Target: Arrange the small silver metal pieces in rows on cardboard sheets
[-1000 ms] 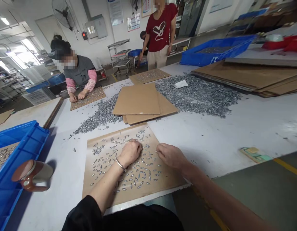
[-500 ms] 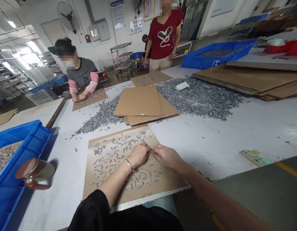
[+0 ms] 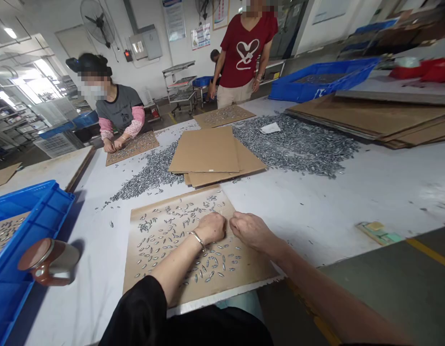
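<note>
A brown cardboard sheet lies in front of me, strewn with small silvery spindle-shaped metal pieces. My left hand, with a bracelet at the wrist, is closed just above the right part of the sheet. Close beside it, my right hand is closed too, knuckles up, near the sheet's right edge. A small gap separates the two hands. Whatever the fingers pinch is hidden or too small to make out.
Beyond the sheet lie stacked cardboard sheets and a large heap of metal pieces. A brown mug stands by a blue crate at left. A co-worker handles another sheet; a person in red stands behind.
My hands, nearly touching before, are now slightly apart, with the fingers curled further in. The whole view has shifted a little.
</note>
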A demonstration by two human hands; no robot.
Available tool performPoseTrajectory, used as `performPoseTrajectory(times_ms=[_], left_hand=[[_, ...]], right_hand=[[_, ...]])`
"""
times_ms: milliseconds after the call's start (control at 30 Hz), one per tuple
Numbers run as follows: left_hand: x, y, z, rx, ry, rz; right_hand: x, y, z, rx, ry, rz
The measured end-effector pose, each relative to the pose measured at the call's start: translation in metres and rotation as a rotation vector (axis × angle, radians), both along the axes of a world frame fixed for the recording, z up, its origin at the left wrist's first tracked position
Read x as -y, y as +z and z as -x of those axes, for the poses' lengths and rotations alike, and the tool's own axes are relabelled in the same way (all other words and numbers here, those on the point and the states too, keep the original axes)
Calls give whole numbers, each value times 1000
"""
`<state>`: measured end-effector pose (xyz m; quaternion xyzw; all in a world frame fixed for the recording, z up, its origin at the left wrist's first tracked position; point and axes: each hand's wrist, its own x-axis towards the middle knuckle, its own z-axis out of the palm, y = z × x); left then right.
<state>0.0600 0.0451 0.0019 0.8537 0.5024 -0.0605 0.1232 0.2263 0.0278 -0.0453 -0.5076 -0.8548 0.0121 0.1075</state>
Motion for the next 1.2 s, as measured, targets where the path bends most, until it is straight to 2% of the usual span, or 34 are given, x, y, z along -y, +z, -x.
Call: performPoseTrajectory(times_ms=[133, 233, 367, 467, 600, 733, 967, 1067, 1200], left_hand=[[-6, 1, -5, 43, 34, 19], [-9, 8, 2, 114, 51, 37], [-13, 25, 30, 226, 122, -21], [-14, 33, 57, 253, 195, -89], [-9, 32, 78, 255, 233, -100], [-1, 22, 86, 274, 231, -73], [1, 16, 83, 279, 202, -91], [-2, 13, 69, 261, 163, -101], [-7, 1, 45, 205, 123, -103]], right_hand=[[2, 2, -3, 28, 8, 43], [3, 0, -6, 14, -1, 68], [1, -1, -7, -79, -35, 112], [-3, 5, -2, -130, -17, 140], [-10, 17, 15, -105, 43, 179], [-19, 26, 25, -54, -17, 178], [-28, 28, 20, -10, -57, 234], [-30, 26, 21, -53, -59, 221], [-37, 23, 24, -110, -11, 223]])
